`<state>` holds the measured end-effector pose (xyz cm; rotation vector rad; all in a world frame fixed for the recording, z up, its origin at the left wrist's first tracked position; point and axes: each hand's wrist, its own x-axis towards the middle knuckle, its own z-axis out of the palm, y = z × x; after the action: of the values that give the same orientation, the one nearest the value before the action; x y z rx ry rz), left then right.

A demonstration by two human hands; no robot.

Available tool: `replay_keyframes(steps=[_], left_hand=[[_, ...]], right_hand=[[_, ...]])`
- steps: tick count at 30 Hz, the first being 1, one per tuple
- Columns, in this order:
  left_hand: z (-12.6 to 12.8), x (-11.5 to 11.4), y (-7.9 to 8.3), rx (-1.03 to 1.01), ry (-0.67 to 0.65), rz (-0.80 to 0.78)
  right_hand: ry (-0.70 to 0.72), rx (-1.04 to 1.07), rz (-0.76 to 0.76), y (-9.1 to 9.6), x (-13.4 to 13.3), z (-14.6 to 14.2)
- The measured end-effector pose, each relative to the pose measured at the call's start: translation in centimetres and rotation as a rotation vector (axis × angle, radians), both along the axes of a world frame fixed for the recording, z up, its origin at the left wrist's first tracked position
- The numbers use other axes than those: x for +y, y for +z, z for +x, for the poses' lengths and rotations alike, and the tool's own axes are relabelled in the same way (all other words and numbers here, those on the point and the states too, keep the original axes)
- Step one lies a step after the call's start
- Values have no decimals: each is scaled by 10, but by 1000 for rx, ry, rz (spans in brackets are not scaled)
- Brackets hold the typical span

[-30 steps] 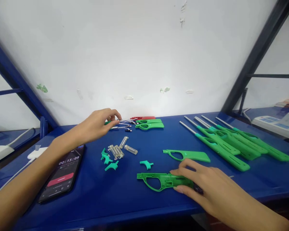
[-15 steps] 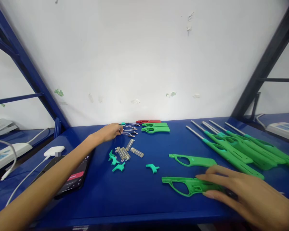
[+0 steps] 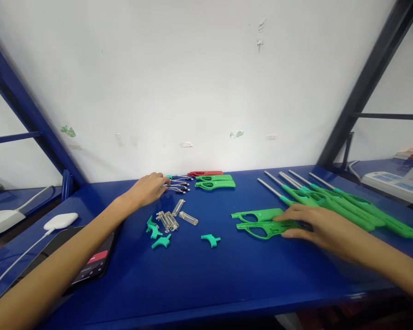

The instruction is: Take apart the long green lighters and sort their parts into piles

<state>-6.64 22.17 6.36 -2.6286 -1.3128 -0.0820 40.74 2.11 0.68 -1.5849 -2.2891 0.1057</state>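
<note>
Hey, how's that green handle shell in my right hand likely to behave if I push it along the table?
The green handle shell in your right hand looks like molded plastic, so probably stiff and light. Seemingly flat on the smooth-looking blue tabletop, it would likely slide rather than roll. Pushed away, it might bump the other green shell close behind.

No text or number can be read. On the phone [image 3: 95, 266], the red button [image 3: 98, 256] seems to bear a label, too blurred to decipher; any lettering on the green casing [image 3: 266, 214] is too small to tell.
</note>
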Motion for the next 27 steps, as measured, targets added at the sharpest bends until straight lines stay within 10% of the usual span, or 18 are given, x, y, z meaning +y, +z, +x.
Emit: replay_keyframes(steps=[12,20,27], left_hand=[[69,-116,29,18,-279,160],[106,-188,-26,61,-559,130],[80,-170,-46,73,-467,136]], right_hand=[[73,-87,8,23,3,-35],[85,-99,43,3,31,-13],[65,-77,60,3,27,-20]])
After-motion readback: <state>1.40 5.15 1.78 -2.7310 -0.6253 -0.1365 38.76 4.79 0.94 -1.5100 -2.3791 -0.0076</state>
